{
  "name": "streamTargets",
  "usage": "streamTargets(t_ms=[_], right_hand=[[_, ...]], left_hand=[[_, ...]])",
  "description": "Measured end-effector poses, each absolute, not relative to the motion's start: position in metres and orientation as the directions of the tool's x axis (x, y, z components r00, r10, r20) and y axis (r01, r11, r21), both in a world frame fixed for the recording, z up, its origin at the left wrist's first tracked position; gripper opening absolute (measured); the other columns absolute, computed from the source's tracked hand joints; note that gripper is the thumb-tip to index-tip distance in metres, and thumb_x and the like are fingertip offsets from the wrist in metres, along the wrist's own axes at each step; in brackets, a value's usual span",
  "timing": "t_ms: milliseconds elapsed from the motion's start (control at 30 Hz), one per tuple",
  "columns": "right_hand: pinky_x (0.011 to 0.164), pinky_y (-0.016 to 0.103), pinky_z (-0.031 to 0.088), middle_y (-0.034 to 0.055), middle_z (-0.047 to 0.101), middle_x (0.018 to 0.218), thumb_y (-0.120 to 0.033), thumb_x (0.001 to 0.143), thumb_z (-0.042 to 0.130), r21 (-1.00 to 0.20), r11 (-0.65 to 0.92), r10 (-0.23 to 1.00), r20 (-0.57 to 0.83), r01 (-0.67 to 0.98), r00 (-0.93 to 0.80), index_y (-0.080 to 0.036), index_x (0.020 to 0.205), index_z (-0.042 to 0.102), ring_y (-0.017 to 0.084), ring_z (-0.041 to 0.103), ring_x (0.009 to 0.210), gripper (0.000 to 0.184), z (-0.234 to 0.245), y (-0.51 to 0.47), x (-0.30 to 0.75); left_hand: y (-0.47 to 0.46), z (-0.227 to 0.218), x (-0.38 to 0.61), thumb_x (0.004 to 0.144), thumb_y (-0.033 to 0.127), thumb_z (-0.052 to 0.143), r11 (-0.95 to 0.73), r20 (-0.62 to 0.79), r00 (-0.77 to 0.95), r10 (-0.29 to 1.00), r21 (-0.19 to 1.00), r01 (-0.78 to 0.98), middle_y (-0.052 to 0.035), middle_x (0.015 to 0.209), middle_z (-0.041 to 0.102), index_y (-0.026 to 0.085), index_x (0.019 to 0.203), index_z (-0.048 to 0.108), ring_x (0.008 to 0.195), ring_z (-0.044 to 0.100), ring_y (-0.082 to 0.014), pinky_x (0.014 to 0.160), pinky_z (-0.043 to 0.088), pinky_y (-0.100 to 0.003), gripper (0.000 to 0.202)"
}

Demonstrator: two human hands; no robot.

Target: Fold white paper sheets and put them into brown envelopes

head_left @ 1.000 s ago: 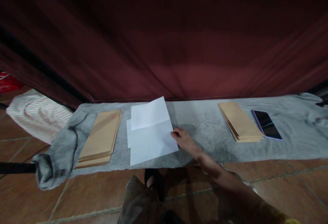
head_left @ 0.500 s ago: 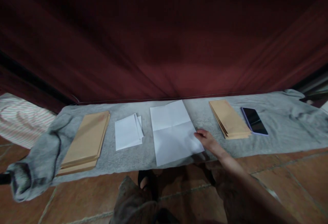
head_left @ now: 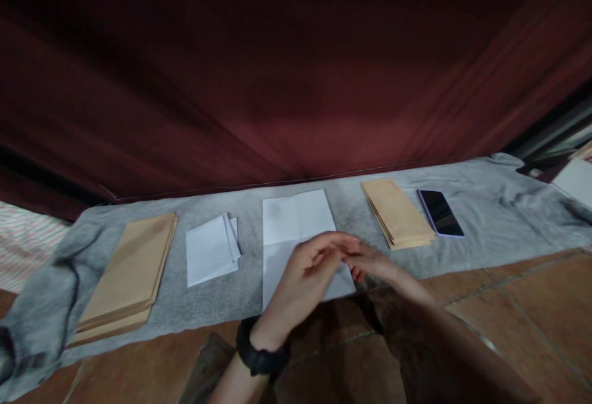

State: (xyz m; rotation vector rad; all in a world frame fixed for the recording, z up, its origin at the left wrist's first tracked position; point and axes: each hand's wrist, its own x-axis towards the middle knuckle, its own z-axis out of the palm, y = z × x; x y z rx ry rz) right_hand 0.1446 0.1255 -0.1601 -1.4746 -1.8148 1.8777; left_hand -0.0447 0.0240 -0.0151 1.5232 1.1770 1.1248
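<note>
Head view shows a creased white sheet (head_left: 281, 222) lying on grey cloth (head_left: 250, 268) between folded papers (head_left: 207, 251) and a brown envelope stack (head_left: 396, 214). Left hand (head_left: 309, 269) and right hand (head_left: 366, 260) overlap above its right edge, fingers bent; whether they grip it, I cannot tell.

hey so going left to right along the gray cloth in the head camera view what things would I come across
Left envelopes, folded papers, creased sheet, right envelopes, phone.
</note>
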Motion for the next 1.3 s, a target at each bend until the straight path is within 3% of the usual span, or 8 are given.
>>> streamTargets(t_ms=[67,133,300,467,633,833,1100,1300], right_hand=[[0.045,0.022,0.048,0.0006,0.068,0.061,-0.042,0.085,0.063,-0.802,-0.276,0.635,-0.566,0.53,-0.526,-0.019,0.079,0.062,0.015,0.064,0.052,0.024,-0.159,0.128,0.144],[0.046,0.021,0.048,0.0004,0.068,0.062,-0.044,0.089,0.059,-0.794,-0.273,0.614,-0.578,0.543,-0.537,-0.019,0.081,0.061,0.014,0.064,0.053,0.026,-0.16,0.131,0.143],[0.044,0.023,0.044,-0.0019,0.062,0.056,-0.041,0.095,0.054,-0.806,-0.181,0.706,-0.505,0.564,-0.496,-0.019,0.085,0.058,0.015,0.06,0.049,0.024,-0.161,0.134,0.138],[0.065,0.03,0.053,0.0039,0.07,0.08,-0.029,0.096,0.051,-0.722,0.243,0.89,-0.099,0.648,-0.444,-0.021,0.109,0.063,0.018,0.066,0.068,0.019,-0.154,0.141,0.131],[0.104,0.042,0.047,0.0113,0.059,0.138,-0.022,0.099,0.045,-0.468,0.601,0.786,0.199,0.648,-0.586,-0.022,0.135,0.059,0.026,0.057,0.123,0.039,-0.158,0.146,0.119],[0.117,0.05,0.034,0.0106,0.043,0.156,-0.031,0.101,0.048,-0.309,0.745,0.658,0.192,0.592,-0.728,-0.021,0.146,0.051,0.029,0.035,0.145,0.046,-0.172,0.138,0.111],[0.116,0.052,0.036,0.0099,0.043,0.156,-0.035,0.102,0.047,-0.289,0.755,0.648,0.192,0.588,-0.737,-0.023,0.147,0.049,0.029,0.038,0.144,0.047,-0.177,0.143,0.124],[0.118,0.051,0.035,0.0083,0.042,0.158,-0.023,0.102,0.042,-0.307,0.746,0.648,0.129,0.591,-0.751,-0.023,0.149,0.048,0.027,0.036,0.146,0.047,-0.175,0.15,0.136]], left_hand=[[0.045,-0.054,-0.061,0.101,0.03,0.04,-0.177,0.21,-0.006,0.978,0.84,0.513,-0.0086,0.137,0.063,0.022,0.133,0.06,0.129,0.057,-0.0218,0.112,0.043,-0.04,0.038],[0.055,-0.092,-0.077,0.101,0.028,0.039,-0.173,0.206,0.058,0.977,0.603,0.779,-0.0101,0.151,0.051,0.021,0.143,0.051,0.143,0.042,-0.0242,0.12,0.032,-0.048,0.044],[0.051,-0.142,-0.091,0.102,0.032,0.038,-0.241,0.081,0.227,0.97,0.27,0.932,-0.005,0.16,0.038,0.025,0.151,0.039,0.151,0.028,-0.0258,0.123,0.024,-0.056,0.05],[0.048,-0.147,-0.085,0.101,0.045,0.04,-0.245,0.033,0.244,0.969,0.244,0.938,-0.0068,0.16,0.039,0.026,0.151,0.041,0.15,0.029,-0.0288,0.121,0.026,-0.057,0.053],[0.048,-0.155,-0.085,0.101,0.043,0.039,-0.233,0.028,0.233,0.972,0.234,0.944,-0.008,0.16,0.039,0.026,0.15,0.042,0.15,0.03,-0.0293,0.121,0.025,-0.058,0.052],[0.045,-0.155,-0.088,0.101,0.042,0.039,-0.202,-0.008,0.209,0.978,0.231,0.952,-0.0094,0.16,0.038,0.021,0.152,0.038,0.15,0.028,-0.0288,0.122,0.025,-0.055,0.055],[0.035,-0.151,-0.111,0.101,0.043,0.037,-0.113,-0.088,0.14,0.986,0.262,0.958,-0.0095,0.162,0.034,0.021,0.154,0.035,0.151,0.026,-0.0279,0.123,0.023,-0.054,0.058],[0.028,-0.149,-0.13,0.102,0.04,0.035,-0.046,-0.111,0.077,0.991,0.259,0.965,-0.0086,0.161,0.034,0.021,0.153,0.038,0.151,0.026,-0.0271,0.122,0.023,-0.056,0.055]])
